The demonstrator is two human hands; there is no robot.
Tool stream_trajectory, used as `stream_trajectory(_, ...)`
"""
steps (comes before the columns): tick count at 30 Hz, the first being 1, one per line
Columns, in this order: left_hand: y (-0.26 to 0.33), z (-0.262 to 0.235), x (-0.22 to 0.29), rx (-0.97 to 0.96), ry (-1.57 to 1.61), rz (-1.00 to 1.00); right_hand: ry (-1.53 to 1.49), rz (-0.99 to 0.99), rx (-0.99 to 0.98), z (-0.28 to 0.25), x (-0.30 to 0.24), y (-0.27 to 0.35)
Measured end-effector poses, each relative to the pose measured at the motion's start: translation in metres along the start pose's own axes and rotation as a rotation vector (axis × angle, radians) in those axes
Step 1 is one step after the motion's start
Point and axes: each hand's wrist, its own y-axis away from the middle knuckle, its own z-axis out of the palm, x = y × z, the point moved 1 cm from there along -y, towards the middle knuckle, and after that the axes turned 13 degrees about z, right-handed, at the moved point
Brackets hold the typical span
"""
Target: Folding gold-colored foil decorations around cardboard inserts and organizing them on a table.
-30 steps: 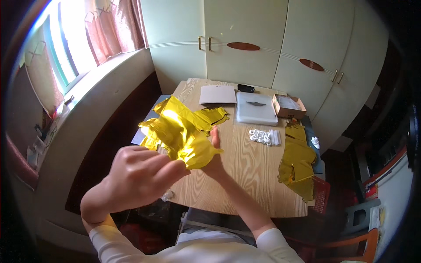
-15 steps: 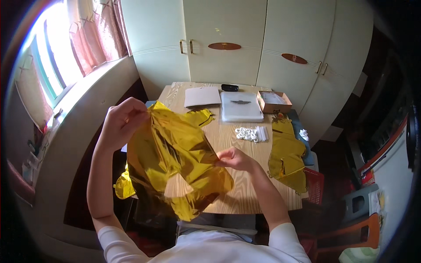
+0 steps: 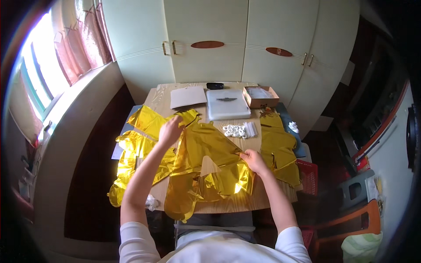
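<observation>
A flat, uninflated gold foil balloon (image 3: 206, 147) hangs between my hands over the near middle of the table, its lower lobes reaching past the front edge. A triangular gap shows in its middle. My left hand (image 3: 171, 128) is closed on its upper left edge, and my right hand (image 3: 255, 162) pinches its right side. More crumpled gold foil (image 3: 128, 151) lies on the left of the table, partly behind my left forearm. Another flat gold foil balloon (image 3: 279, 151) rests along the right edge.
White rings (image 3: 233, 130) lie at mid-table beside short clear tubes (image 3: 250, 129). Behind them are a stack of clear plastic sheets (image 3: 228, 111), a pale folder (image 3: 188, 97), a black case (image 3: 215, 86) and an open cardboard box (image 3: 269, 102). An orange chair (image 3: 372, 219) stands at right.
My left hand has come down and right, lowering and spreading the balloon over the table. My right hand still grips its side. The foil on the left shows more now.
</observation>
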Motion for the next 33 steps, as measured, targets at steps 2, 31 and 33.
stream_trajectory(2,0.003,0.02,0.031,-0.127,0.014,0.033,0.085,0.07,0.063,-0.001,0.007,-0.004)
stream_trajectory(31,0.084,0.085,0.15,-0.419,0.067,0.553,0.951,-0.387,0.087,-0.134,0.06,0.066)
stream_trajectory(33,0.074,0.102,0.166,-0.429,0.111,0.599,0.949,-0.465,0.157,-0.137,0.06,0.066)
